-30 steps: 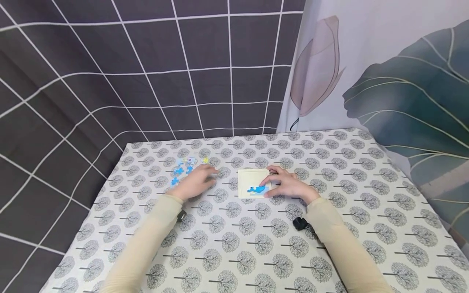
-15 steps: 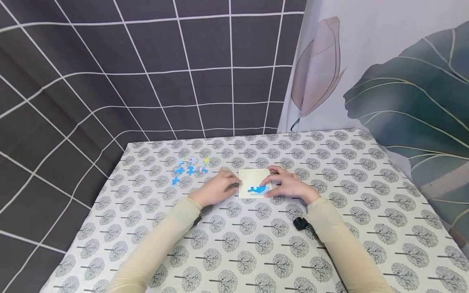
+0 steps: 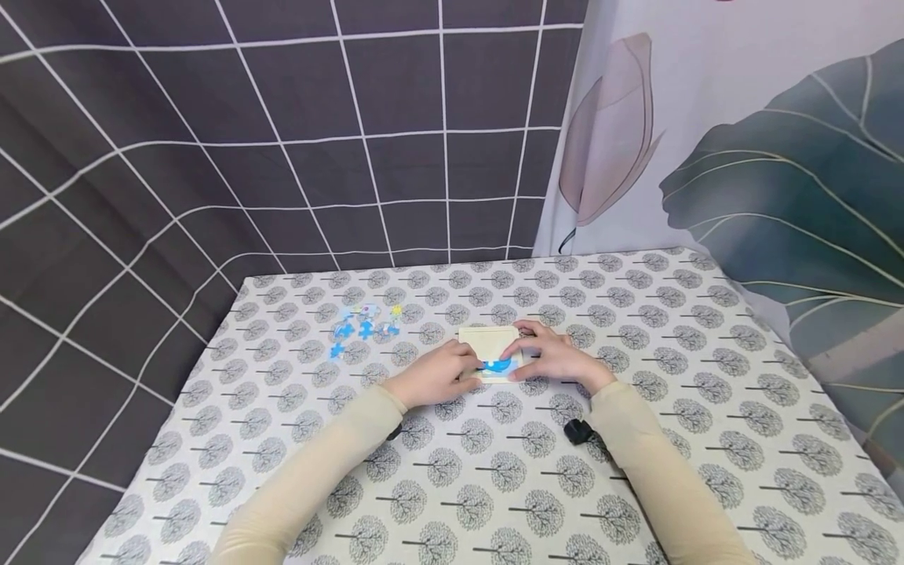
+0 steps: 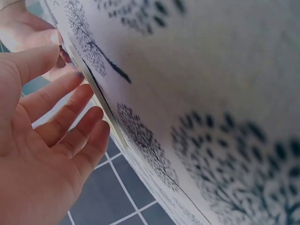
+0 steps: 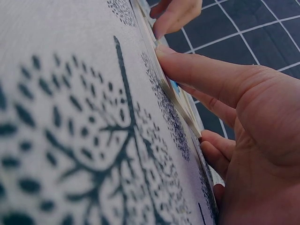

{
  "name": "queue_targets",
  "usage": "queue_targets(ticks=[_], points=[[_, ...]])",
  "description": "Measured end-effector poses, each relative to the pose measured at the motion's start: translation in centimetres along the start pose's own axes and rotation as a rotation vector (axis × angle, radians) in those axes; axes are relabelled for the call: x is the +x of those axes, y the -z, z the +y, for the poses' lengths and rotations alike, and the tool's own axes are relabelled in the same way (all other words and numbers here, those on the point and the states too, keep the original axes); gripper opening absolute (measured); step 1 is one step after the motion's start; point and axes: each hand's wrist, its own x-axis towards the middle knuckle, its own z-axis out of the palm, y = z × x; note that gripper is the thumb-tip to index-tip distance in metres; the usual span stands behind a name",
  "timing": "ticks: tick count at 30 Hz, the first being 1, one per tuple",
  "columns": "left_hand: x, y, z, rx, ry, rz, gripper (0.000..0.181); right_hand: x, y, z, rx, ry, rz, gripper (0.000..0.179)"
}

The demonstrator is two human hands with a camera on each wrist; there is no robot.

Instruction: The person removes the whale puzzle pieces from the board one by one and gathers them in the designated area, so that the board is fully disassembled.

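Note:
A pale, square puzzle tray (image 3: 487,339) with a raised rim lies flat on the table. Blue puzzle pieces (image 3: 498,366) sit in its near right part. My right hand (image 3: 554,359) grips the tray at its right side, the thumb at the near edge and a finger over the pieces. From the left, my left hand (image 3: 439,375) reaches over the tray's near left corner, fingertips by the left end of the blue pieces. In the left wrist view the left fingers (image 4: 70,112) are gently bent along the tray's edge. Whether they pinch a piece is hidden.
Loose puzzle pieces (image 3: 366,329), mostly blue, lie scattered farther back on the left, one with a yellow sun (image 3: 395,311). A tree-print cloth (image 3: 452,486) covers the table. Behind it hangs a dark gridded curtain (image 3: 402,173).
My left hand has moved right from beside the loose pieces, past the tray's left edge, to its near left corner. The right hand and the tray have stayed in place.

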Motion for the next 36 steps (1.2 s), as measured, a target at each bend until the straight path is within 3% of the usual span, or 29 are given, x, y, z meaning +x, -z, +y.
queue_targets(ticks=[20, 31, 36], points=[[1.5, -0.9, 0.1, -0.003, 0.065, -0.003, 0.043, 0.1, -0.1, 0.2, 0.002, 0.007, 0.0, 0.033], [2.6, -0.3, -0.4, -0.144, 0.126, -0.011, 0.036, 0.4, 0.5, 0.0, -0.017, 0.006, 0.0, 0.03], [2.8, -0.3, -0.2, -0.142, 0.141, -0.017, 0.034, 0.3, 0.2, -0.1, -0.02, 0.006, 0.0, 0.029]])
